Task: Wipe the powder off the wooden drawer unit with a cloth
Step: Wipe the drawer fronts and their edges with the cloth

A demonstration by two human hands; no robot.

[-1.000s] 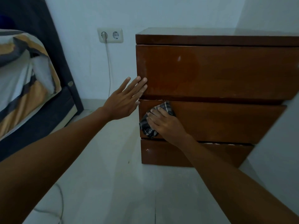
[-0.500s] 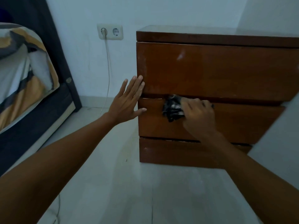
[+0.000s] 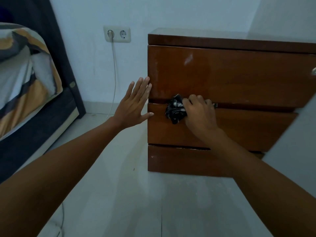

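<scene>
A brown wooden drawer unit (image 3: 239, 79) with three drawer fronts stands on the floor against the wall. Faint pale smears mark the top drawer front and its left edge. My right hand (image 3: 200, 113) presses a crumpled dark patterned cloth (image 3: 175, 109) against the top edge of the middle drawer, at the gap under the top drawer. My left hand (image 3: 135, 103) lies flat with fingers spread against the unit's left front edge, the thumb touching the middle drawer.
A wall socket (image 3: 117, 34) with a white cable (image 3: 114, 74) plugged in sits left of the unit. A bed with a striped cover (image 3: 25, 79) and dark frame fills the left side. A pale wall panel (image 3: 294, 134) closes in on the right. Light floor tiles (image 3: 136, 194) lie below.
My right hand has carried the cloth from the middle drawer's left end up and to the right along its top edge. My left hand has stayed on the left front edge.
</scene>
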